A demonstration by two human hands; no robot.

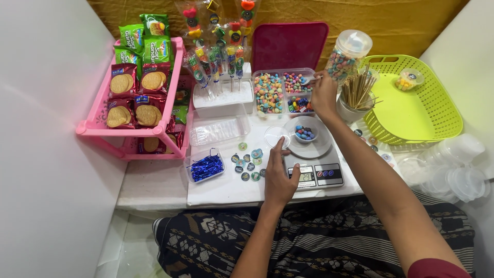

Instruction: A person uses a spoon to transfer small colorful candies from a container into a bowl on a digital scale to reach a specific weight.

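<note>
My left hand (279,177) lay flat and empty beside the scale (314,162) at lower centre. I was filling the small cup (305,134) on it; my right hand (324,95) reached the candy tray (285,92) above, needing careful picking. Its fingertips were hidden, grip unclear.

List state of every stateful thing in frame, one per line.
Kitchen scale: on, display lit.
Small bowl: on the scale, part-filled with candies.
Clear lid: off, lying beside the scale.
Candy jar: lidded, nearly full.
Green basket: holds one small filled tub.
Left hand: flat beside the scale.
Right hand: over the candy tray.
</note>
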